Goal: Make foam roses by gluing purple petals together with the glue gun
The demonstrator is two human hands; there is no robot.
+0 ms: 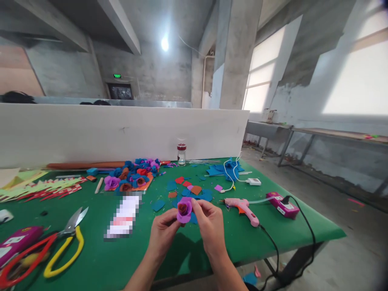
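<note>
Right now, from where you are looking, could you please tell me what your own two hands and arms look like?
The left hand and right hand are both bare, without gloves. No ring, watch or bracelet shows on either. Both forearms are uncovered as far as the picture reaches, with no sleeve in view.

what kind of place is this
Probably a makeshift craft workshop in an unfinished or worn concrete building: there is a pink glue gun and a pile of paper-like flowers on the green table, with a patchy, bare wall behind.
</note>
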